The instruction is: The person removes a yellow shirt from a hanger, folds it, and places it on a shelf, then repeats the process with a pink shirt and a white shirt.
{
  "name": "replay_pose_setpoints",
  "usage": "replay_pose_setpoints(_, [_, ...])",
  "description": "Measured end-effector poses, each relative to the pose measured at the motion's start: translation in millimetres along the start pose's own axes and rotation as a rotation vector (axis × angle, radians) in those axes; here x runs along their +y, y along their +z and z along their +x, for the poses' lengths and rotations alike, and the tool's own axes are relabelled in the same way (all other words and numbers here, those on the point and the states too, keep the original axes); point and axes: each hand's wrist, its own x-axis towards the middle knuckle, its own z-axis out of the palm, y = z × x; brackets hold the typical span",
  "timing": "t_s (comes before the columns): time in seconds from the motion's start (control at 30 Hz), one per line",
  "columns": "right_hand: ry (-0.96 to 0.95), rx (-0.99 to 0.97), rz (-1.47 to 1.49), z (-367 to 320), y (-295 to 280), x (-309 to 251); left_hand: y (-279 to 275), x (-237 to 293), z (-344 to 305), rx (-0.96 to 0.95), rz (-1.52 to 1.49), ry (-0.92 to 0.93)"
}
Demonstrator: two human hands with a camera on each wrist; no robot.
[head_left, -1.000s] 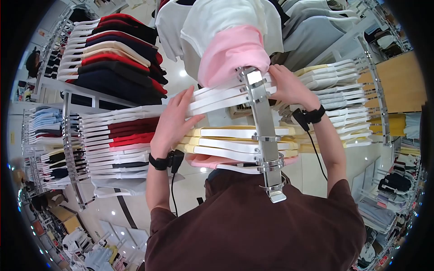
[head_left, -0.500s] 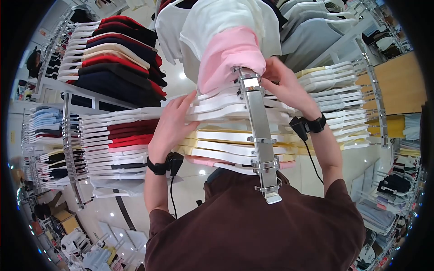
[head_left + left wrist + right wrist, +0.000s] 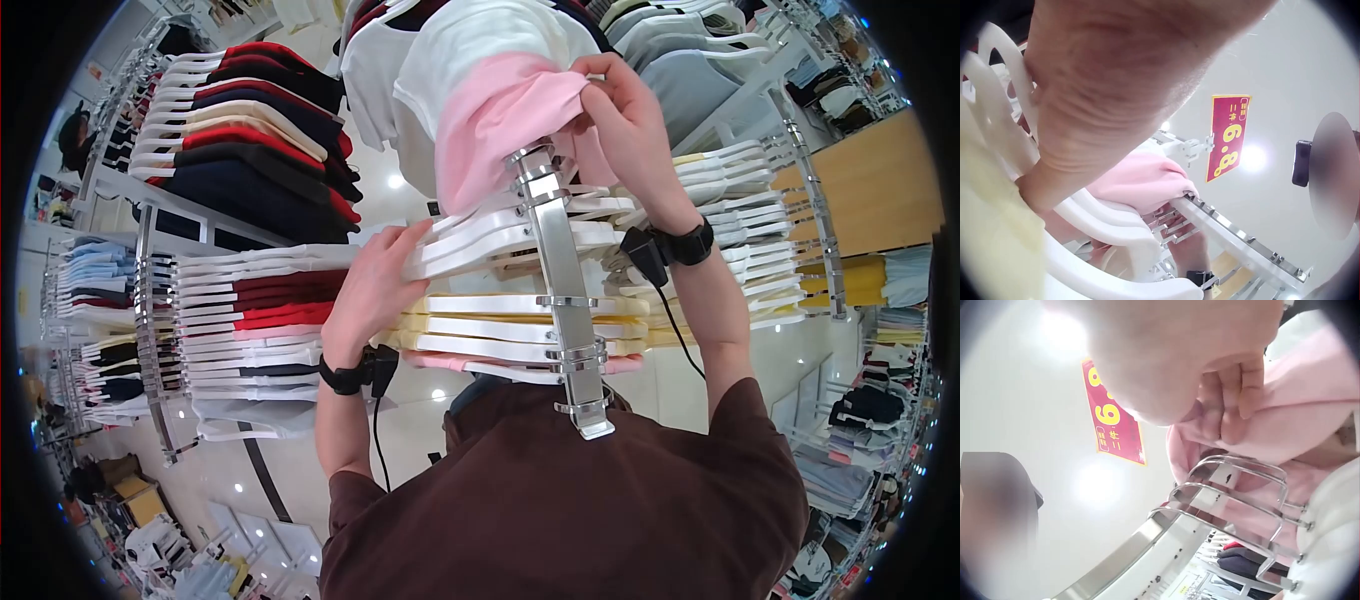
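Observation:
A pink garment (image 3: 510,110) is draped over the far end of the metal rack arm (image 3: 568,340), with a white garment (image 3: 495,45) behind it. My right hand (image 3: 632,125) pinches the pink cloth near its right edge; in the right wrist view the fingers (image 3: 1235,403) curl into the fabric above the metal hooks (image 3: 1241,481). At the left ends of several white hangers (image 3: 480,240), my left hand (image 3: 372,290) holds on between fingers and thumb. The left wrist view shows the hangers (image 3: 1110,219) running out under that hand.
Below the white hangers, yellow garments on hangers (image 3: 490,325) hang along the same arm. Dark and red clothes (image 3: 250,150) fill a rack at left, with maroon ones (image 3: 285,290) nearer. Pale clothes (image 3: 725,190) line the right. A red price sign (image 3: 1229,137) hangs overhead.
My right hand has moved from behind the rack arm up onto the pink garment and lifted its right edge. My left hand has stayed at the hanger ends, shifting slightly lower.

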Motion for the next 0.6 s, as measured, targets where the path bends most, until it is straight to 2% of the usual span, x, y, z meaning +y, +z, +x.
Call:
replay_pose_setpoints(0.17, [-0.075, 0.039, 0.170, -2, 17, -20, 3, -3, -4, -0.003, -0.020, 0.022])
replay_pose_setpoints(0.27, [-0.215, -0.193, 0.091, -2, 17, -18, 3, 0, -4, -0.020, -0.017, 0.018])
replay_pose_setpoints(0.3, [-0.216, -0.192, 0.089, 0, 14, -20, 2, 0, -4, -0.023, -0.016, 0.017])
replay_pose_setpoints(0.37, [-0.585, -0.360, -0.502, 4, 9, -26, 2, 0, -5, -0.022, -0.015, 0.016])
replay_pose_setpoints(0.4, [-0.641, -0.348, -0.648, 4, 11, -32, 2, 0, -6, -0.016, -0.015, 0.021])
replay_pose_setpoints(0.43, [-0.641, -0.348, -0.650, 4, 12, -30, 3, 0, -7, -0.010, -0.014, 0.026])
replay_pose_setpoints(0.5, [-0.691, -0.163, -0.697, 4, 14, -21, 2, 1, -7, -0.010, -0.013, 0.028])
replay_pose_setpoints(0.53, [-0.692, -0.162, -0.698, 2, 14, -18, 2, 0, -7, -0.012, -0.012, 0.026])
replay_pose_setpoints(0.6, [-0.514, -0.116, -0.644, -3, 15, -17, 2, -1, -8, 0.008, -0.007, 0.030])
